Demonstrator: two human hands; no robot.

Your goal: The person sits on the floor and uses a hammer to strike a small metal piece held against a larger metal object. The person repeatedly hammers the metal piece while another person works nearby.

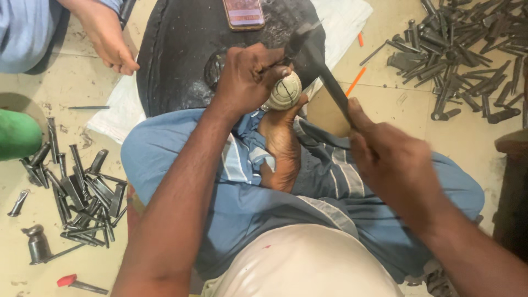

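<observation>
Floor-level metalworking workshop. Heaps of dark steel chisels and punches (462,49) and (82,192) strewn over cream floor tiles (33,82); rounded black pitch-coated work block (181,49); small dark iron stake (37,245).

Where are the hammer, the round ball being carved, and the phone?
hammer (324,77): head view, on its dark handle.
round ball (286,91): head view, on its pale grooved surface.
phone (243,13): head view, on its screen.

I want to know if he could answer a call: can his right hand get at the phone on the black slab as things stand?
Probably not freely: the right hand grips the hammer, and the left hand with the round piece sits before the phone.
</observation>
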